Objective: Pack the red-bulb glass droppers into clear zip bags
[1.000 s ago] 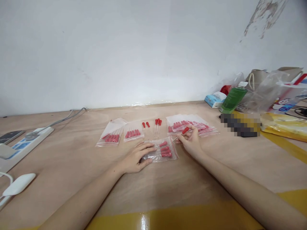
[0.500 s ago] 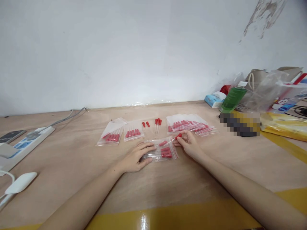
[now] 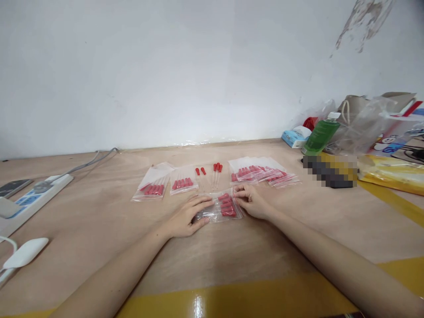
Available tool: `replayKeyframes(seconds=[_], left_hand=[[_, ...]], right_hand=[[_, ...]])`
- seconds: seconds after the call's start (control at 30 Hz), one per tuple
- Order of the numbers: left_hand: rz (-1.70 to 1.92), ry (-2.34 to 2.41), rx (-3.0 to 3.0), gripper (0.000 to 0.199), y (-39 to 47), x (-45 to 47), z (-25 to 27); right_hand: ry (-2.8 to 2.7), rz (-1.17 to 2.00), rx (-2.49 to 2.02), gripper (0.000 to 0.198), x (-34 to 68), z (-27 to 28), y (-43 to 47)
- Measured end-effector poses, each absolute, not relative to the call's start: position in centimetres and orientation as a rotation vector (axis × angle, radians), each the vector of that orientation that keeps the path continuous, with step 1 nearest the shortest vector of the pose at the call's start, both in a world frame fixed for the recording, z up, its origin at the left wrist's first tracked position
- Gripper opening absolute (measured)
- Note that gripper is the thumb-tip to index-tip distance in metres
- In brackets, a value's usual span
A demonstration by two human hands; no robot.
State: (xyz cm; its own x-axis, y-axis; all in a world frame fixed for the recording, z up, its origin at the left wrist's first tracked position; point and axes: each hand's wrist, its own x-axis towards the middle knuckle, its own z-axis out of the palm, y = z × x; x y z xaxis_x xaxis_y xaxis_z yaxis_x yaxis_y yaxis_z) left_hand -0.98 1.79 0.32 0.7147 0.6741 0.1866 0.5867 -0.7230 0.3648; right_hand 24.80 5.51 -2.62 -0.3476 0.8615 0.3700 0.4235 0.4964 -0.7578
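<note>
The left hand (image 3: 190,216), fingers apart, presses a clear plastic zip bag (image 3: 215,216) of red-bulbed droppers (image 3: 227,206) on the brown table (image 3: 198,260), seemingly to steady it; the right hand (image 3: 250,201) bunches at its mouth (image 3: 240,213); what it pinches, I cannot tell.

The nearest bag (image 3: 212,215) is clear, shiny, crinkled plastic; the bulbs (image 3: 228,212) inside look like smooth rubber. The tabletop (image 3: 198,260) appears to be smooth wood, with glossy tape (image 3: 245,296) near. Far, the matt wall (image 3: 159,75) has a rough, flaking patch (image 3: 366,22) at right.
</note>
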Motion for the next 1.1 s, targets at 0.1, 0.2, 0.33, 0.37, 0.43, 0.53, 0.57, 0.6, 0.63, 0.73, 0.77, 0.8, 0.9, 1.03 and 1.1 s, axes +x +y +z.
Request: replayKeyframes(seconds=[0.1,0.2,0.33,0.37,0.43,0.53,0.57,0.6,0.63,0.73,0.77,0.8,0.9,1.03,1.1], left_hand=[[0.446,0.990,2.651,0.045,1.8,-1.0,0.3],[0.438,0.983,2.660,0.045,1.8,-1.0,0.3],[0.436,0.984,2.658,0.045,1.8,-0.9,0.2],[0.442,0.980,2.653,0.045,1.8,-0.9,0.2],[0.473,0.969,2.639,0.045,1.7,-0.9,0.3],[0.587,0.938,2.607,0.042,1.7,-1.1,0.4],[0.649,0.944,2.590,0.040,1.8,-1.2,0.4],[0.721,0.966,2.571,0.038,1.9,-1.3,0.3],[0.801,1.005,2.549,0.036,2.1,-1.4,0.2],[1.041,1.204,2.501,0.030,3.2,-1.9,-0.5],[1.102,1.285,2.499,0.028,3.6,-2.1,-0.7],[1.150,1.373,2.500,0.025,4.1,-2.3,-0.9],[1.189,1.685,2.481,0.019,5.6,-3.2,-1.1],[0.994,2.131,2.331,0.030,7.1,-5.4,-0.3],[0.841,2.278,2.258,0.037,7.8,-6.8,0.2]], right_hand=[[-1.974,0.970,-0.964,0.023,25.1,-1.6,5.2],[-1.711,1.135,-1.154,0.030,24.8,-1.1,4.9],[-1.599,1.185,-1.316,0.037,23.9,-1.4,4.5],[-1.627,1.193,-1.293,0.033,23.7,-1.4,4.4],[-1.640,1.210,-1.224,0.032,23.6,-1.2,4.1],[-1.540,1.277,-1.129,0.034,24.0,-0.4,3.8],[-1.503,1.323,-1.094,0.034,24.4,0.0,3.9],[-1.465,1.359,-1.064,0.034,24.8,0.4,4.0],[-1.418,1.370,-1.046,0.034,25.4,0.8,4.3],[-1.194,1.256,-1.059,0.029,27.1,1.9,5.7],[-1.100,1.202,-1.070,0.026,27.5,2.3,6.3],[-1.010,1.168,-1.074,0.023,27.9,2.6,7.0],[-0.819,1.178,-1.052,0.013,28.1,3.4,8.8],[-0.733,1.257,-1.104,0.020,26.9,2.9,10.2],[-0.746,1.291,-1.185,0.021,26.2,2.2,10.4]])
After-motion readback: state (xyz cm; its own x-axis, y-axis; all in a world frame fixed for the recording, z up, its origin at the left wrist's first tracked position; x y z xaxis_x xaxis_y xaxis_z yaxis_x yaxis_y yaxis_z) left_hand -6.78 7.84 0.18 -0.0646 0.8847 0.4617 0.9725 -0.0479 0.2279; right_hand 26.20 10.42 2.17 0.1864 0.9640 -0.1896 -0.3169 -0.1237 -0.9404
